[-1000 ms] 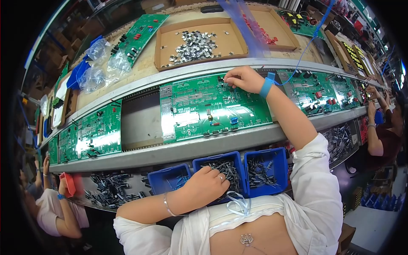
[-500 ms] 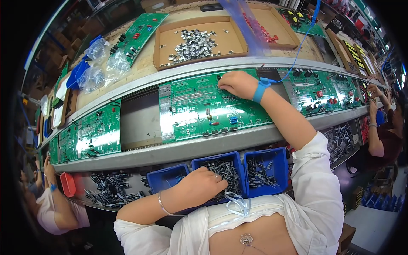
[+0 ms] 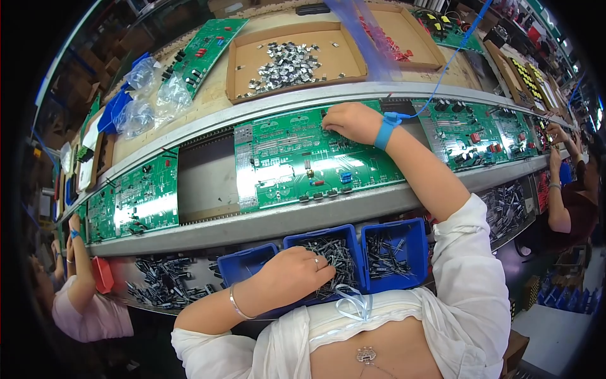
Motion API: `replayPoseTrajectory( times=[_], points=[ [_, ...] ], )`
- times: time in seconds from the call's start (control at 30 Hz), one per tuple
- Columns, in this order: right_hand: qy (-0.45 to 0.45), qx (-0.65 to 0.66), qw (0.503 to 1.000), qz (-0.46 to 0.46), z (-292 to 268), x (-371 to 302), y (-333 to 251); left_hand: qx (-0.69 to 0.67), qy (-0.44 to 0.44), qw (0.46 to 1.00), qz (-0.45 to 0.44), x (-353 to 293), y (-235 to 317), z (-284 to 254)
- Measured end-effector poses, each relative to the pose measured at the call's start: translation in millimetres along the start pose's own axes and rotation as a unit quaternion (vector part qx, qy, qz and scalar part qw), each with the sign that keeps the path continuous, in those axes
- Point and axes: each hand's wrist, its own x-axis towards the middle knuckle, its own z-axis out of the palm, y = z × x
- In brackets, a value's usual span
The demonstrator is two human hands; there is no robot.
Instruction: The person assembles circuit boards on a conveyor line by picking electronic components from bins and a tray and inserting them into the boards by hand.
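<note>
My right hand (image 3: 355,122), with a blue wrist strap (image 3: 386,131) on it, is over the far part of a large green circuit board (image 3: 284,148). Its fingers are pinched together at the board's surface beside a small dark part; what they hold, if anything, is hidden. My left hand (image 3: 293,273) is curled closed at the near left side of a blue bin (image 3: 355,239) full of thin-leaded components (image 3: 341,259). The undersides of its fingers do not show, so I cannot make out what is in them.
More blue bins (image 3: 420,249) flank the middle one. Loose dark components (image 3: 165,278) lie at the left. Beyond the metal rail, a cardboard tray (image 3: 237,76) holds small metallic parts. Other boards (image 3: 145,199) sit along the line. A blue cord (image 3: 447,69) runs from my strap. Co-workers (image 3: 88,303) sit either side.
My hands keep nearly the same poses, the left shifting slightly left and upward. The co-worker's arm at the left has moved up toward the line.
</note>
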Motion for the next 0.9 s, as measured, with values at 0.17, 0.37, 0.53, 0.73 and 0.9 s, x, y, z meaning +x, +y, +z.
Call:
replayPoseTrajectory(
  times=[0.17, 0.37, 0.53, 0.73, 0.9],
  points=[
    [0.0, -0.016, 1.0, -0.017, -2, 0, -2, 0.014, 0.018, 1.0, -0.005, 0, 3, -6],
    [-0.002, 0.045, 0.999, 0.029, -3, -2, 0, 0.004, 0.041, 0.999, -0.005, 2, 3, -11],
    [0.007, 0.034, 0.999, 0.026, -1, -2, 1, 0.008, 0.047, 0.999, 0.001, 5, 2, -9],
    [0.006, 0.032, 0.999, 0.019, -1, -2, 5, 0.006, 0.051, 0.999, 0.004, 11, 0, -11],
    [-0.032, 0.006, 0.997, 0.068, -13, 3, -10, 0.012, 0.061, 0.998, 0.003, 14, -1, -18]
  ],
)
